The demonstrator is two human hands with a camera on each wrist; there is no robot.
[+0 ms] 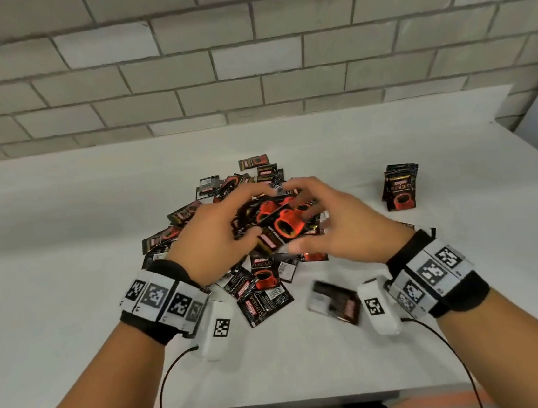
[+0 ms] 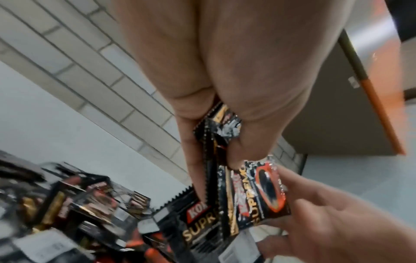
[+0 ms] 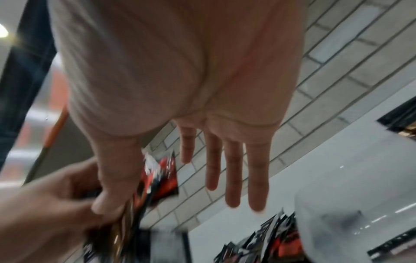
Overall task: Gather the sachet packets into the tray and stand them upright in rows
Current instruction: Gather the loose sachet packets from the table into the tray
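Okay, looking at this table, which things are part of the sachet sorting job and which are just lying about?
Part of the job:
- sachets held in left hand
- right hand, fingers straight
- loose pile
- upright stack
- blurred stray sachet

Just there:
- white table
- brick wall

No tray is in view.

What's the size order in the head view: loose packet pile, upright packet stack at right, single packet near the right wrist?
1. Loose packet pile, largest by far.
2-3. Upright packet stack and single packet: look alike; the single one is blurred and nearer the camera, so unranked.
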